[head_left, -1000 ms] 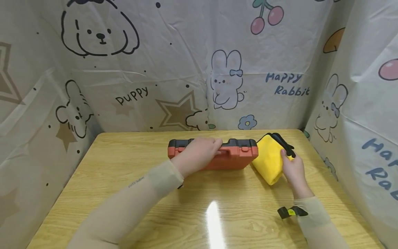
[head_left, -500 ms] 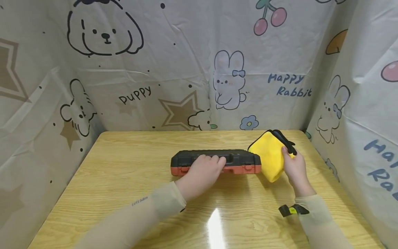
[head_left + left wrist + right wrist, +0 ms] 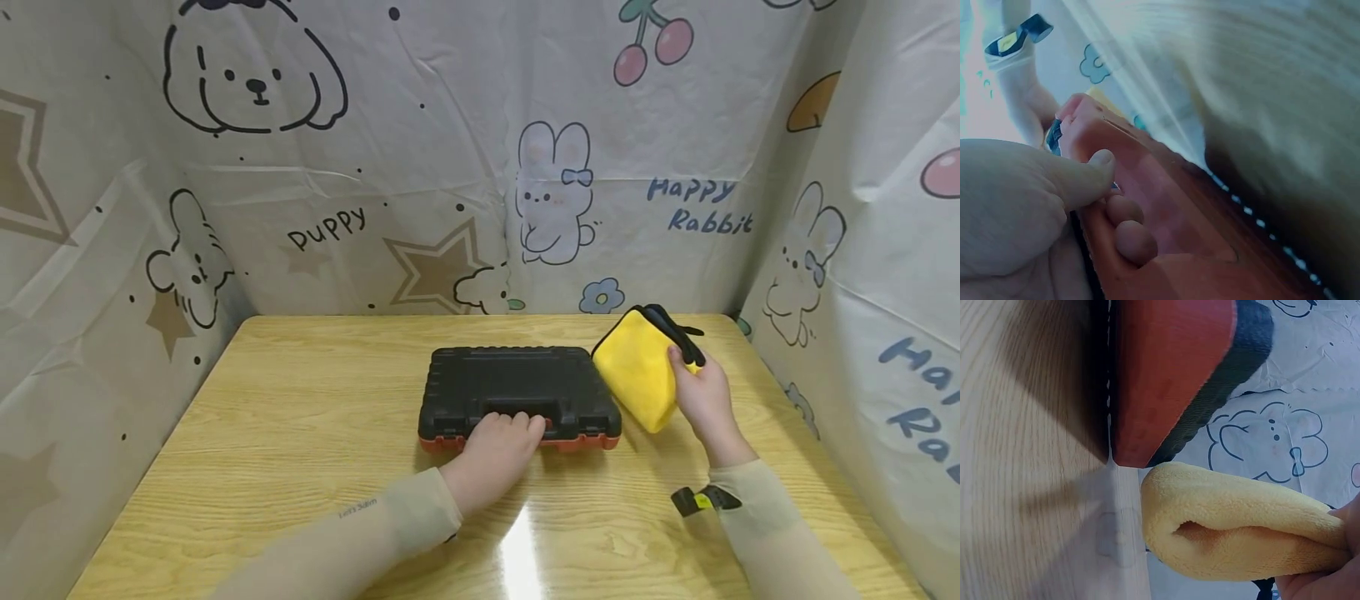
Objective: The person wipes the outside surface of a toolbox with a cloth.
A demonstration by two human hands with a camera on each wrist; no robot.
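I see the person's L hand [image 3: 498,458] curled round the handle [image 3: 1100,247] of a flat rectangular black-and-red hard-plastic case [image 3: 517,379], black side up, approx. mid-table; can't tell if its base is fully down on the pale wood-grain table [image 3: 322,400]. R hand [image 3: 705,404] pinches a folded yellow plush cloth [image 3: 637,367] w/ black trim, held above the tabletop just beside the case's R end. White cartoon-print sheet [image 3: 442,158] hangs behind.

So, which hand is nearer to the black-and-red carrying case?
Left. The left hand grips the carrying case at its front; the right hand is apart from it, to its right, holding a folded yellow cloth.
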